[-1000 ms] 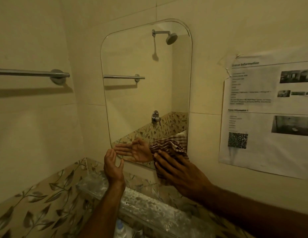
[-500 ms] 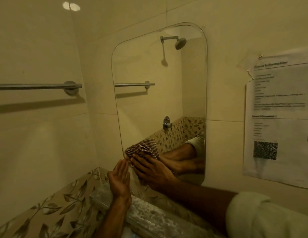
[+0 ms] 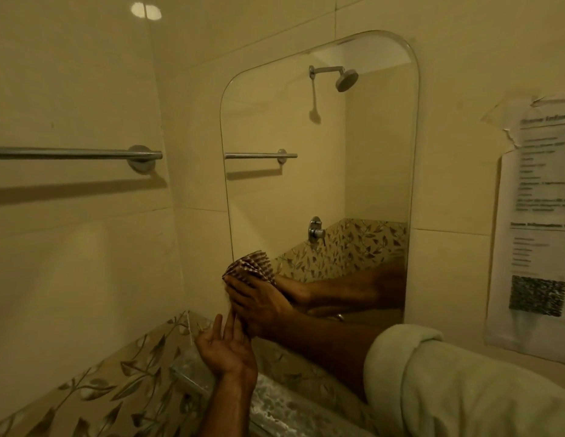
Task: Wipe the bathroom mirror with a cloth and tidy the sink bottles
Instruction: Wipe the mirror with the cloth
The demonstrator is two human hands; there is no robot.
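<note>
The rounded wall mirror point(image 3: 322, 146) hangs straight ahead and reflects a shower head and a towel bar. My right hand point(image 3: 259, 305) presses a brown checked cloth point(image 3: 251, 268) flat against the mirror's lower left corner. My left hand point(image 3: 226, 348) hovers just below it, palm up, fingers apart, holding nothing. No bottles are in view.
A chrome towel bar point(image 3: 76, 153) runs along the left wall. A glass shelf point(image 3: 274, 405) sits under the mirror above leaf-patterned tiles point(image 3: 95, 392). A printed paper notice point(image 3: 536, 222) is stuck to the wall right of the mirror.
My right hand has slid the cloth leftward along the mirror's bottom edge, from the lower right to the lower left corner. My left hand has stayed open below it.
</note>
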